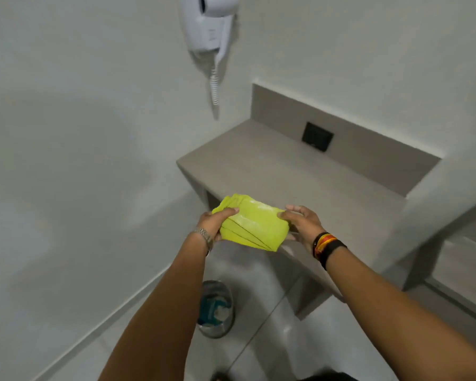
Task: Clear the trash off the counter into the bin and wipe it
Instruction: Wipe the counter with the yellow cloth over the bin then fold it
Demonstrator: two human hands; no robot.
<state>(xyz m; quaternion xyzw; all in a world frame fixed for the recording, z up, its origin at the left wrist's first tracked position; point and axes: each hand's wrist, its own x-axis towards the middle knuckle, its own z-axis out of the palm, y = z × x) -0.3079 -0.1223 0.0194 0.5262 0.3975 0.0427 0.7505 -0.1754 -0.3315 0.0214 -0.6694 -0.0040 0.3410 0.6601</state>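
A: My feed: plain white walls, matte, meeting in a corner on the left. Soft, even light with no hard shadows.

B: Fixtures?

A: A white wall-mounted hair dryer at top centre, its coiled cord hanging straight down. A black socket plate set in the grey-beige backsplash.

B: Floor?

A: Pale glossy floor tiles with thin grout lines and a light skirting strip along the wall base. On the right I see a lower ledge in the same grey-beige stone, slightly blurred.
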